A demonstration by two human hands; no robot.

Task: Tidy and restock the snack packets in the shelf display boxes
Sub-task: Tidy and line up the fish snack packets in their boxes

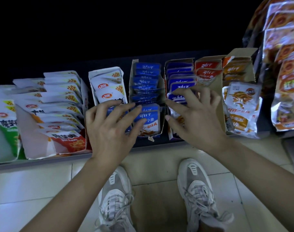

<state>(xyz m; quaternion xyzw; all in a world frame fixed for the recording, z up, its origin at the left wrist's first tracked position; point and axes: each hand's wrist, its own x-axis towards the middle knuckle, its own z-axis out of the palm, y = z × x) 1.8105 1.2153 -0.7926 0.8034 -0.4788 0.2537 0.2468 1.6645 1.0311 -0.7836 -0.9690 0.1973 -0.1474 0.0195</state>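
A low shelf holds a row of cardboard display boxes. The centre box [163,91] is packed with blue snack packets [147,79] standing on edge. My left hand [109,129] lies over its front, fingers spread, fingertips touching the foremost blue packet [150,119]. More blue shows between these fingers. The box to the right [179,63] holds darker blue packets. My right hand [196,119] reaches over that box with spread fingers resting on the top edge of a blue packet [177,97]; its thumb stays apart below.
White packets [109,86] fill a box to the left, with more white ones [62,91] beyond. Red [206,72] and orange [235,69] packet boxes stand to the right, a loose white-orange packet [241,106] before them. Hanging strips [285,64] crowd the right edge. My shoes [116,195] stand on tile.
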